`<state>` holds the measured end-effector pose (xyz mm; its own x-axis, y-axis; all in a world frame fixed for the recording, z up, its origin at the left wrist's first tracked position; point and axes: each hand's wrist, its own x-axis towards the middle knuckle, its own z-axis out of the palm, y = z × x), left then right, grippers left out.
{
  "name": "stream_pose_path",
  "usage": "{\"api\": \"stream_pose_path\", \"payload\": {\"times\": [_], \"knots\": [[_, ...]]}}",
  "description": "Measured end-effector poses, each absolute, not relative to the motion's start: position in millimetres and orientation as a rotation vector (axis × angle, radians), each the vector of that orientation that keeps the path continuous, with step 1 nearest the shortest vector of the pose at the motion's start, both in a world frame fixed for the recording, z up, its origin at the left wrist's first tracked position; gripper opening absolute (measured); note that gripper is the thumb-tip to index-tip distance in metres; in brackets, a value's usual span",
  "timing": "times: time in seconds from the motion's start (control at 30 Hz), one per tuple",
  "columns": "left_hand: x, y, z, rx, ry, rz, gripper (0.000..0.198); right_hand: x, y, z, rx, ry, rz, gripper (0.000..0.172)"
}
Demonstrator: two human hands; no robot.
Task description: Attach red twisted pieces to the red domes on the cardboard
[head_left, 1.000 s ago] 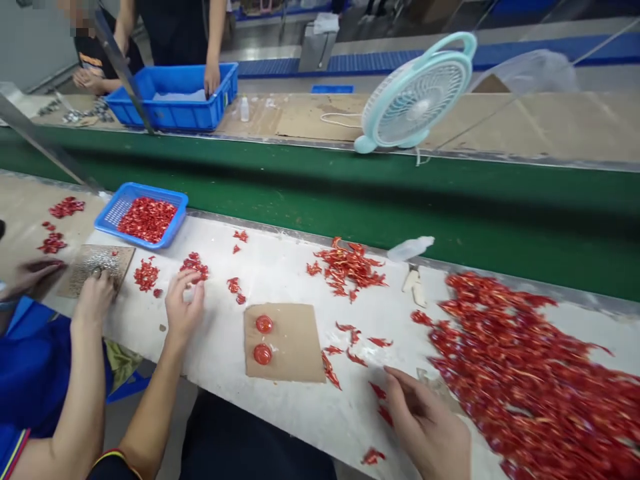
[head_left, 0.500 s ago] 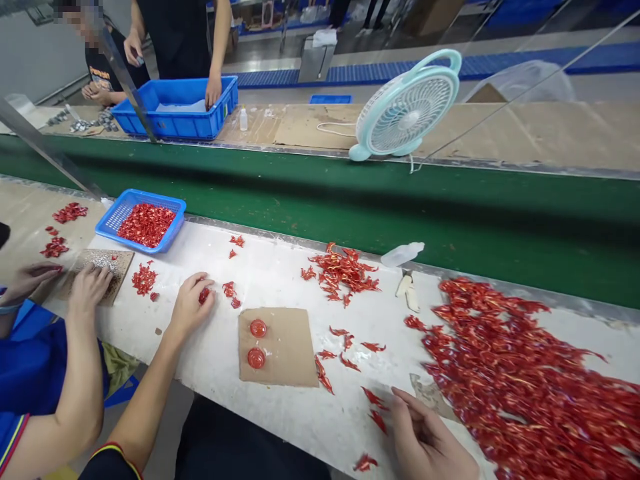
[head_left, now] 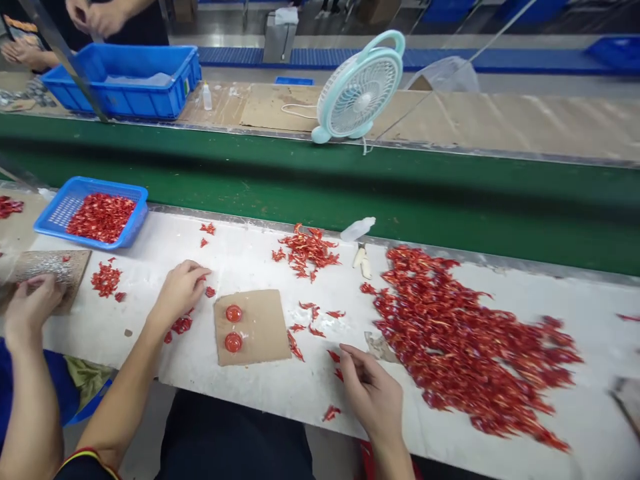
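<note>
At the far left, a co-worker's hand [head_left: 33, 310] rests on a cardboard sheet [head_left: 75, 270] dusted with silver flakes [head_left: 43, 269]. Above it, a small blue mesh basket [head_left: 50, 220] sits on the white belt [head_left: 595, 407], nearly filled with glossy red slivers [head_left: 101, 217]. At eleven o'clock across the green conveyor [head_left: 320, 193] stands a large blue plastic crate [head_left: 120, 90], its bottom covered by a pale sheet [head_left: 137, 79], with another person's hands [head_left: 93, 17] just behind it.

The person's left hand [head_left: 177, 290] lies at the belt's near side, fingers loosely curled and narrow. Whether it holds anything is hidden. A few loose slivers lie just beside and below it. At its two o'clock, a square of cardboard [head_left: 265, 333] bears two red domes [head_left: 233, 313], one behind the other. Farther toward one o'clock lies a small sliver pile [head_left: 306, 252], near a white plastic squeeze bottle [head_left: 357, 229].

The right hand [head_left: 373, 390] sits near the belt's edge, its fingertips [head_left: 345, 353] drawn narrowly together beside scattered slivers. I cannot tell whether they grip one. At its two o'clock spreads the largest heap of slivers [head_left: 465, 340], directly on the belt.
</note>
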<state>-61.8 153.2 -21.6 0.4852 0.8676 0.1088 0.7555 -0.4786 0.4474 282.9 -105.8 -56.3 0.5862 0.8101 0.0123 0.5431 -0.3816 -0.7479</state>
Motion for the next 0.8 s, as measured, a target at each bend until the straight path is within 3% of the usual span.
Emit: {"api": "stream_pose_path", "payload": {"times": [0.4, 0.8], "knots": [[-70.9, 132.1, 4.5, 2.163, 1.229, 0.674, 0.028, 282.7, -78.1, -36.1, -2.077, -1.440, 0.576, 0.033], [-62.0, 57.8, 17.8, 1.272, 0.944, 0.850, 0.012, 275.4, -47.8, -26.7, -2.014, -1.693, 0.725, 0.027]]}}
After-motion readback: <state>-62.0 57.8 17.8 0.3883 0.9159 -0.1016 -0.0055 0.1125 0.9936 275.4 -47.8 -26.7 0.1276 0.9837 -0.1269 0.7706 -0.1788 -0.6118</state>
